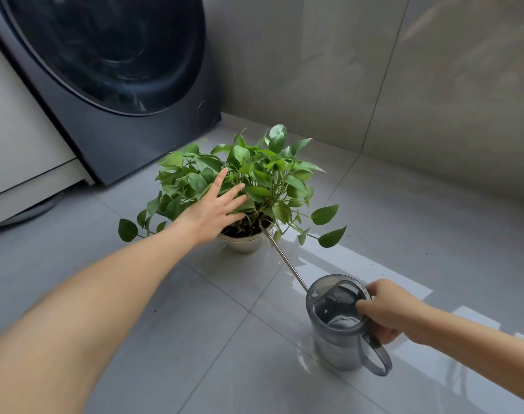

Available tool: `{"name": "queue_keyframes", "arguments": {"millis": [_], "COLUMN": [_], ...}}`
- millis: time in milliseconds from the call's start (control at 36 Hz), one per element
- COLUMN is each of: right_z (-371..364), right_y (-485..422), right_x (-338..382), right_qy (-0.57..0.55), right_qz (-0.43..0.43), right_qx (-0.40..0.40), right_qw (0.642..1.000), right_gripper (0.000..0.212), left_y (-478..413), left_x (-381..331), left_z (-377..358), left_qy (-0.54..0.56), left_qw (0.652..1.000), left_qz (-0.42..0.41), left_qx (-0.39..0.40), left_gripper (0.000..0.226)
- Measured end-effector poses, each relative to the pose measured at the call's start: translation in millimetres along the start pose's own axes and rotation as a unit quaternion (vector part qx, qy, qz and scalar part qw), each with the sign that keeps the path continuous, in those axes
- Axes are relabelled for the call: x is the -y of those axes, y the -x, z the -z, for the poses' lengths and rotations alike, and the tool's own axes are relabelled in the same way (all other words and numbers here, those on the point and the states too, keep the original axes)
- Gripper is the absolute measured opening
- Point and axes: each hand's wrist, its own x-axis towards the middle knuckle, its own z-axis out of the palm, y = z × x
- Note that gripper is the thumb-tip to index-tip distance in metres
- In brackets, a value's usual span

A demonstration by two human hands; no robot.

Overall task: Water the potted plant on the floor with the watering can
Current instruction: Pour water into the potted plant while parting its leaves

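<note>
A leafy green plant (pixel 266 174) grows in a small cream pot (pixel 242 245) on the grey tiled floor. My left hand (pixel 215 209) lies flat with spread fingers against the leaves on the plant's near left side, pushing them back from the soil. A translucent grey watering can (pixel 341 333) with water in it is at the lower right. Its long thin metal spout (pixel 281 255) reaches up to the pot's rim, the tip over the soil. My right hand (pixel 386 309) grips the can at its rim, thumb inside the opening, above the loop handle (pixel 377 358).
A dark front-loading washing machine (pixel 120 70) stands at the back left, beside a white cabinet (pixel 18 150). Tiled walls (pixel 404 85) close the corner behind the plant. Trailing stems with leaves (pixel 329 231) hang over the floor to the pot's right and left.
</note>
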Motion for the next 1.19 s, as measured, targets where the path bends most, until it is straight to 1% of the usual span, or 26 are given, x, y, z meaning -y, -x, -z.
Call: {"name": "queue_keyframes", "arguments": {"millis": [444,1194], "right_z": [-3,3], "right_y": [-7,2], "right_x": [9,24], "right_qy": [0.027,0.048], "right_qz": [0.008,0.012], "right_qx": [-0.010,-0.027], "right_qw": [1.000,0.998], "right_gripper": [0.017,0.020], "left_y": [0,1], "left_x": [0,-3], "left_z": [5,7], "left_qy": [-0.004,-0.018], "left_qw": [1.000,1.000], "left_qz": [0.000,0.001], "left_qx": [0.012,0.014], "left_gripper": [0.052,0.053]}}
